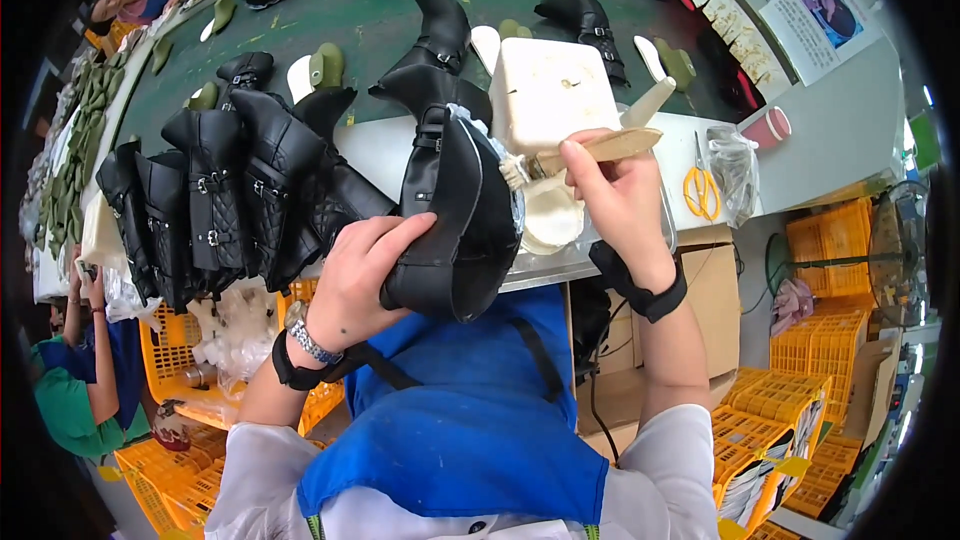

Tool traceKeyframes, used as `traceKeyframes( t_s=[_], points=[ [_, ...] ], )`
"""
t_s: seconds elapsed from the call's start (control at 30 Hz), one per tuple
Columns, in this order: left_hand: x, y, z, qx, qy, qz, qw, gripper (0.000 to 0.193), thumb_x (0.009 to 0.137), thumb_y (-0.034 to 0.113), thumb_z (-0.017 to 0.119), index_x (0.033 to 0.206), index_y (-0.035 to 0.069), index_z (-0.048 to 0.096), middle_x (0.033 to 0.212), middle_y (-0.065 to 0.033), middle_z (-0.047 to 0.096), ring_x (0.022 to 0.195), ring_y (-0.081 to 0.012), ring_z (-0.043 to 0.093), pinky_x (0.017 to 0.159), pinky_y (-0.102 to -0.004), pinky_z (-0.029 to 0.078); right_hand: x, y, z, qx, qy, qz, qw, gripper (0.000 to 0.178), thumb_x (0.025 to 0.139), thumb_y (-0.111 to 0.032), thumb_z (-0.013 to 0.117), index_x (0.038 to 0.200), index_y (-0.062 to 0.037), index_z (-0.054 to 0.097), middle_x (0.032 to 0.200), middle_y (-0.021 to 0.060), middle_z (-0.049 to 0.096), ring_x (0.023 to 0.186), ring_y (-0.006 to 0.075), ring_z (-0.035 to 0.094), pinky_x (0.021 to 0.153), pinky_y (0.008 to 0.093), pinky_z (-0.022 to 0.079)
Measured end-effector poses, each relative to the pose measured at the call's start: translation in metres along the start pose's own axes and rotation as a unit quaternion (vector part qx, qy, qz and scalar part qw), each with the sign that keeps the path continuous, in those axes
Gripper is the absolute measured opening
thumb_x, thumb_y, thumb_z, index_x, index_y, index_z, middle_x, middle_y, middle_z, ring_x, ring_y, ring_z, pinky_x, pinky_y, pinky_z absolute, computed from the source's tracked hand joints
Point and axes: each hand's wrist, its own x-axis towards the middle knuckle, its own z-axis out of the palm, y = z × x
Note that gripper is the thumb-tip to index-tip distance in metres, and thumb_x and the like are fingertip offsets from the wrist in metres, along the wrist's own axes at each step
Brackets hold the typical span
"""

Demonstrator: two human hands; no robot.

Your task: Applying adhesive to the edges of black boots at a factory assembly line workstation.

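Note:
My left hand (358, 268) is wrapped round a black boot upper (450, 230) with buckled straps, holding it in front of my blue apron. In my right hand (615, 190) is a brush (600, 148) with a flat wooden handle. Its pale bristles touch the upper's edge, where a whitish coating (512, 175) runs along the rim. Just beyond the brush stands a white block-shaped container (555, 90). A round pale cup (552, 220) sits in a metal tray (560, 268) below the brush.
Several black boot uppers (220, 200) stand at the left. Green forms and white insoles lie on the green belt (270, 35) ahead. Yellow scissors (701, 190), a plastic bag (733, 175) and a pink cup (768, 128) are at right. Orange crates (765, 420) flank me; two other people are at left.

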Motion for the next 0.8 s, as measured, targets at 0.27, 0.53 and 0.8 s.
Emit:
traceKeyframes(
  t_s=[0.27,0.53,0.8],
  points=[
    [0.001,-0.005,0.001,0.041,0.032,-0.011,0.999,0.067,0.051,0.008,0.071,0.115,0.009,0.05,0.097,-0.0106,0.054,0.087,-0.0279,0.052,0.078,-0.0358,0.04,-0.008,-0.003,0.009,-0.059,-0.008,-0.109,0.992,0.008,0.077,-0.009,0.061,0.078,-0.0014,0.062,0.061,0.0037,0.06,0.05,0.0073,0.052,0.045,0.0214,0.038],
    [0.003,-0.012,0.001,0.119,0.114,-0.034,0.986,0.068,0.05,0.004,0.069,0.114,0.011,0.051,0.097,-0.0104,0.053,0.085,-0.0285,0.052,0.076,-0.0365,0.04,-0.028,-0.005,0.012,-0.024,-0.075,-0.039,0.996,0.01,0.078,-0.01,0.06,0.078,-0.0004,0.061,0.058,0.0023,0.058,0.049,0.0067,0.05,0.045,0.0209,0.038],
    [0.004,-0.015,0.005,0.176,0.118,-0.027,0.977,0.067,0.051,0.008,0.071,0.114,0.012,0.052,0.096,-0.0107,0.052,0.083,-0.0277,0.051,0.075,-0.0364,0.039,-0.037,-0.003,0.028,0.17,-0.097,0.12,0.973,0.012,0.081,-0.011,0.059,0.084,0.0007,0.06,0.061,-0.0003,0.055,0.051,0.0039,0.048,0.046,0.018,0.037]
  ],
)
